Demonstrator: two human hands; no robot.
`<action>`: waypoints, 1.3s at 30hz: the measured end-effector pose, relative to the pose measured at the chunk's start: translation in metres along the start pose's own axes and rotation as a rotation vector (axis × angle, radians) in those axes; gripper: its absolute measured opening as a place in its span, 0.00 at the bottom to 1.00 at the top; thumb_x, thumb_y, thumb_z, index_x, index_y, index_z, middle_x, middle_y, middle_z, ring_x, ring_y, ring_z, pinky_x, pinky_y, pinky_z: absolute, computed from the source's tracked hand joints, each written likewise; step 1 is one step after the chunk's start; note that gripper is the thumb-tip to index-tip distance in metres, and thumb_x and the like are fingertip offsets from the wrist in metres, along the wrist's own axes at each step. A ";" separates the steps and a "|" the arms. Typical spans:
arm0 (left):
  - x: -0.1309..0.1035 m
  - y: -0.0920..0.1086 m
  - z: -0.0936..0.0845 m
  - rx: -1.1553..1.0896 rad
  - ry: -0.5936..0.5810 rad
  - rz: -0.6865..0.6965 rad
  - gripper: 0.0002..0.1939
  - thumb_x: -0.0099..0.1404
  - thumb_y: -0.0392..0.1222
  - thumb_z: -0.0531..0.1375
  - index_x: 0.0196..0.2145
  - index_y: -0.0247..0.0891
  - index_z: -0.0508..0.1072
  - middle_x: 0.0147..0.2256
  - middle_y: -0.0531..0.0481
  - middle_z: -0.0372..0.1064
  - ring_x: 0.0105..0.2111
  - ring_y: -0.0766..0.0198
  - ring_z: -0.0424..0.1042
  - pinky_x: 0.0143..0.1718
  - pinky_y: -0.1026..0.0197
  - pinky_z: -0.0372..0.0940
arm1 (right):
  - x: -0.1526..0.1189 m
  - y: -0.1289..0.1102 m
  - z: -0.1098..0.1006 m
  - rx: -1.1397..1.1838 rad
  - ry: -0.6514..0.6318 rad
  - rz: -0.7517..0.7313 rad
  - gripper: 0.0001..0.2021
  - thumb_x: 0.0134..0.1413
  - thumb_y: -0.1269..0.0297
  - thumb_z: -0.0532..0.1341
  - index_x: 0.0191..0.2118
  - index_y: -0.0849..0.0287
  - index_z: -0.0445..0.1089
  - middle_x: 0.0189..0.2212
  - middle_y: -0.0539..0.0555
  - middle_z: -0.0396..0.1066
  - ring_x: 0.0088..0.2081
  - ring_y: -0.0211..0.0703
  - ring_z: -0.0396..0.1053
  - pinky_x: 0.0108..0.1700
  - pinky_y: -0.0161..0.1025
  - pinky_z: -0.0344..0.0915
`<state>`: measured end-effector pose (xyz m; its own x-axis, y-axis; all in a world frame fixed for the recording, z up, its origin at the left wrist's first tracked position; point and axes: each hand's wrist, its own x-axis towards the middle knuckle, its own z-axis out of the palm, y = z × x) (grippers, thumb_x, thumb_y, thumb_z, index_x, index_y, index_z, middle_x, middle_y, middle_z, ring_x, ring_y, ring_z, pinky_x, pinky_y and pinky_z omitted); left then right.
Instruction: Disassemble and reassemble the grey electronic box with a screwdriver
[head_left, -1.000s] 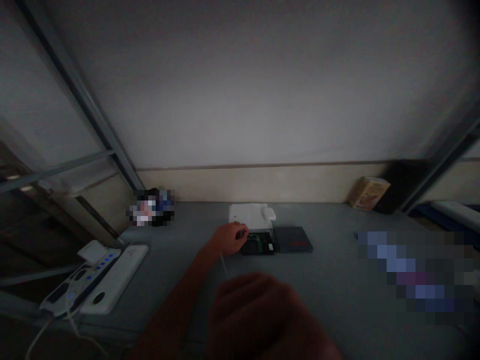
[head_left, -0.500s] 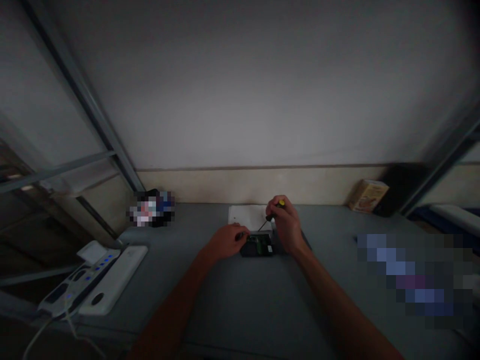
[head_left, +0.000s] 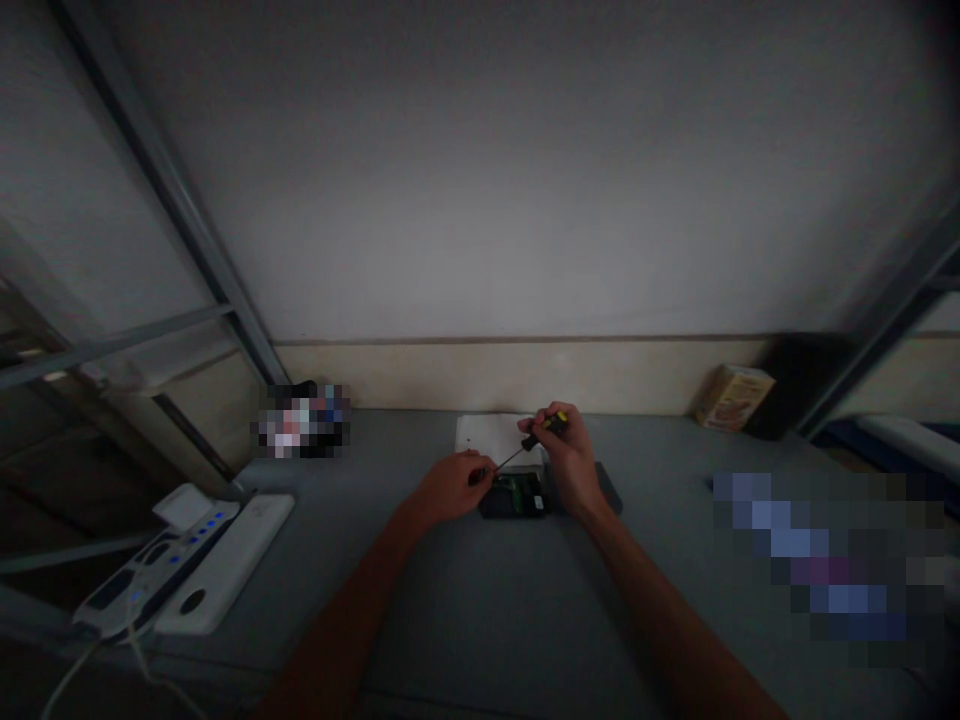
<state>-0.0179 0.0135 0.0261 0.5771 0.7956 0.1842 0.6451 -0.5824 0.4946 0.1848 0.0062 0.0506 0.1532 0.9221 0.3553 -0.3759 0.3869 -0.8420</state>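
Note:
My right hand (head_left: 571, 455) grips a screwdriver (head_left: 553, 424) with a black and yellow handle. Its thin shaft slants down to the left, and the tip is close to my left fingertips. My left hand (head_left: 454, 484) is closed in a pinch at the upper left corner of an opened dark electronic device (head_left: 517, 497). A small dark thing shows at those fingers, too dim to name. Green circuit board is visible inside the device, which lies on the grey table. Partly behind my right hand lies a flat dark panel (head_left: 609, 490).
White paper (head_left: 487, 436) with small dark specks lies behind the device. To the left are a power strip (head_left: 161, 565) with blue lights and a white flat case (head_left: 229, 570). A small box (head_left: 733, 397) stands at the back right before the wall (head_left: 487, 372).
The screwdriver has tilted flatter, its tip shifting left and down towards my left fingertips. My right hand has lowered slightly. My left hand stays by the device.

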 end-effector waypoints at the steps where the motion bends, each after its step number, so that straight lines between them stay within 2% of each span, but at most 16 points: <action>1: 0.000 -0.001 0.001 -0.005 -0.002 -0.001 0.14 0.72 0.44 0.52 0.40 0.39 0.77 0.37 0.47 0.75 0.37 0.60 0.73 0.41 0.61 0.63 | 0.000 0.000 -0.001 -0.005 0.007 0.003 0.14 0.51 0.64 0.67 0.41 0.51 0.61 0.36 0.46 0.65 0.41 0.43 0.74 0.51 0.44 0.65; 9: 0.000 -0.002 0.001 -0.064 -0.020 -0.001 0.15 0.72 0.43 0.52 0.41 0.39 0.78 0.39 0.47 0.77 0.37 0.60 0.73 0.41 0.61 0.64 | 0.001 -0.002 -0.003 -0.021 0.004 -0.020 0.15 0.53 0.62 0.69 0.42 0.51 0.63 0.36 0.46 0.67 0.41 0.44 0.76 0.53 0.47 0.67; 15: 0.000 -0.001 0.002 -0.073 -0.025 -0.030 0.14 0.72 0.44 0.52 0.41 0.39 0.77 0.39 0.47 0.77 0.38 0.60 0.73 0.40 0.62 0.64 | 0.002 -0.004 -0.005 -0.098 0.038 -0.061 0.13 0.55 0.60 0.68 0.43 0.52 0.65 0.37 0.47 0.67 0.39 0.42 0.76 0.49 0.45 0.69; 18: 0.000 -0.001 0.001 -0.099 -0.023 -0.031 0.15 0.73 0.46 0.52 0.41 0.39 0.76 0.40 0.47 0.76 0.40 0.60 0.73 0.41 0.62 0.64 | 0.008 -0.016 -0.011 -0.102 0.089 -0.110 0.14 0.56 0.57 0.67 0.46 0.50 0.67 0.38 0.48 0.67 0.34 0.40 0.73 0.44 0.44 0.71; 21: -0.004 0.001 -0.003 -0.147 -0.031 -0.034 0.15 0.73 0.49 0.52 0.45 0.39 0.74 0.40 0.47 0.74 0.38 0.61 0.72 0.41 0.62 0.64 | 0.013 -0.040 -0.023 -0.083 0.100 -0.159 0.15 0.58 0.57 0.65 0.50 0.46 0.68 0.37 0.47 0.66 0.29 0.35 0.68 0.35 0.37 0.67; 22: -0.005 0.001 -0.005 -0.168 -0.051 -0.037 0.16 0.72 0.50 0.54 0.48 0.40 0.73 0.41 0.47 0.73 0.37 0.61 0.71 0.40 0.61 0.64 | 0.014 -0.050 -0.029 -0.107 0.053 -0.131 0.15 0.59 0.56 0.64 0.52 0.44 0.68 0.37 0.47 0.65 0.27 0.34 0.64 0.31 0.36 0.65; 24: -0.008 0.001 -0.008 -0.201 -0.104 -0.035 0.23 0.67 0.54 0.60 0.55 0.42 0.69 0.45 0.46 0.70 0.39 0.60 0.71 0.43 0.60 0.65 | 0.014 -0.067 -0.044 -0.283 -0.123 -0.048 0.17 0.58 0.55 0.63 0.53 0.46 0.69 0.38 0.49 0.67 0.26 0.36 0.62 0.28 0.36 0.64; 27: -0.010 0.000 -0.011 -0.215 -0.173 0.018 0.38 0.55 0.54 0.71 0.60 0.44 0.66 0.52 0.44 0.64 0.47 0.55 0.70 0.52 0.54 0.64 | 0.007 -0.078 -0.068 -0.721 -0.461 0.080 0.22 0.50 0.55 0.69 0.52 0.50 0.73 0.45 0.55 0.70 0.41 0.47 0.68 0.43 0.43 0.70; 29: -0.010 -0.001 -0.011 -0.220 -0.195 0.062 0.42 0.51 0.51 0.73 0.61 0.45 0.65 0.54 0.43 0.62 0.51 0.52 0.67 0.57 0.51 0.62 | 0.001 -0.074 -0.083 -0.906 -0.607 0.154 0.28 0.43 0.58 0.72 0.54 0.50 0.73 0.52 0.56 0.68 0.50 0.54 0.68 0.54 0.51 0.67; 32: -0.010 0.000 -0.011 -0.245 -0.203 0.093 0.42 0.50 0.47 0.74 0.61 0.44 0.65 0.54 0.44 0.62 0.54 0.51 0.66 0.59 0.51 0.61 | -0.006 -0.063 -0.101 -1.024 -0.690 0.240 0.33 0.38 0.66 0.72 0.56 0.52 0.70 0.55 0.57 0.65 0.53 0.56 0.68 0.60 0.54 0.63; 34: -0.009 0.003 -0.012 -0.267 -0.190 0.087 0.40 0.50 0.44 0.74 0.60 0.43 0.67 0.53 0.44 0.63 0.54 0.51 0.66 0.59 0.51 0.60 | -0.008 -0.060 -0.108 -1.020 -0.725 0.261 0.35 0.40 0.69 0.70 0.59 0.52 0.68 0.56 0.58 0.64 0.55 0.56 0.67 0.61 0.53 0.61; 39: -0.009 0.007 -0.012 -0.322 -0.186 0.039 0.37 0.50 0.41 0.74 0.58 0.43 0.69 0.53 0.44 0.64 0.51 0.52 0.68 0.53 0.53 0.63 | -0.006 -0.058 -0.114 -1.004 -0.689 0.267 0.31 0.41 0.71 0.66 0.56 0.53 0.70 0.56 0.59 0.66 0.56 0.57 0.68 0.61 0.53 0.61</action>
<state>-0.0244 0.0043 0.0385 0.6983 0.7129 0.0652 0.4475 -0.5058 0.7375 0.3097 -0.0208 0.0513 -0.4450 0.8955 0.0083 0.5893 0.2998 -0.7503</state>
